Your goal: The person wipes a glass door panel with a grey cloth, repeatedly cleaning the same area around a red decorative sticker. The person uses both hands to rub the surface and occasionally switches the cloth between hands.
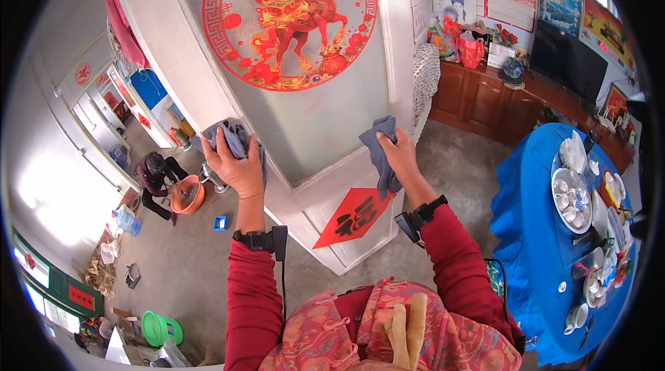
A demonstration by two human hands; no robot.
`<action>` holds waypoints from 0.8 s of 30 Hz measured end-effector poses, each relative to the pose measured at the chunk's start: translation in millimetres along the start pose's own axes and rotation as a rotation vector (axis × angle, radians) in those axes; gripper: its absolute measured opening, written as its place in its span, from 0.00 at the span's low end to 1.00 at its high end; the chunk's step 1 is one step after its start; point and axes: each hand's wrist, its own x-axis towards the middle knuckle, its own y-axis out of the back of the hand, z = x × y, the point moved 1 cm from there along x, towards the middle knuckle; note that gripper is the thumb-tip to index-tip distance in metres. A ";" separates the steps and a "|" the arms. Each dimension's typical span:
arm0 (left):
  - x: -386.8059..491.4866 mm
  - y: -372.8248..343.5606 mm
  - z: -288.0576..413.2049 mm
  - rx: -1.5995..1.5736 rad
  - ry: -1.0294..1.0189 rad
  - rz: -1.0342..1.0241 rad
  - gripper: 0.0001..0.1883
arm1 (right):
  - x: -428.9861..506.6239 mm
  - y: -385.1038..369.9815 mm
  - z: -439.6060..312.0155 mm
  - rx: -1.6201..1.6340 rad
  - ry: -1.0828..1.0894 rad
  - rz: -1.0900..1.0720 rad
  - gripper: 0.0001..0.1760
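A white door point(306, 199) with a frosted glass pane point(311, 121) stands before me. On the pane is a round red horse decoration point(296, 23); a red paper diamond point(353, 217) with a black character is on the lower panel. My left hand point(236, 166) presses a bunched grey-blue cloth point(228, 137) against the door's left edge. My right hand point(397, 155) grips another grey-blue cloth point(379, 153) at the right side of the frame, just above the paper diamond. A strap with a black device is on each wrist.
Right, a round table with a blue cloth point(519, 184) bears trays of cups and dishes. Behind it, a wooden cabinet point(483, 95) stands below a television point(566, 62). Left, a person point(156, 179) crouches at an orange basin point(195, 199). A green bucket point(161, 328) stands at lower left.
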 end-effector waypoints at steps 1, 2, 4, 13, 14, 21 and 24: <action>-0.3 0.0 0.2 0.008 -0.003 0.008 0.39 | 0.1 -0.5 0.6 0.025 -0.013 -0.026 0.21; -0.5 -0.5 0.7 0.008 -0.015 0.013 0.39 | 0.5 -1.0 1.1 0.058 -0.022 -0.050 0.21; -1.4 -0.8 0.7 0.000 -0.007 -0.004 0.39 | 0.7 -2.0 1.6 0.043 -0.035 -0.088 0.23; -0.7 -1.5 -4.8 -0.008 -0.003 -0.008 0.39 | 28.0 -16.7 -22.3 -0.035 0.018 -0.034 0.21; -0.7 -1.9 -5.3 -0.018 -0.004 -0.012 0.39 | 35.3 -20.1 -28.1 -0.028 0.040 0.033 0.20; -0.2 -1.6 -6.0 -0.031 -0.007 -0.011 0.38 | 51.4 -61.1 -55.0 -0.045 0.139 0.198 0.14; -1.3 -0.2 -3.9 -0.035 -0.028 -0.003 0.38 | 26.1 -86.4 -66.0 -0.007 0.224 0.157 0.13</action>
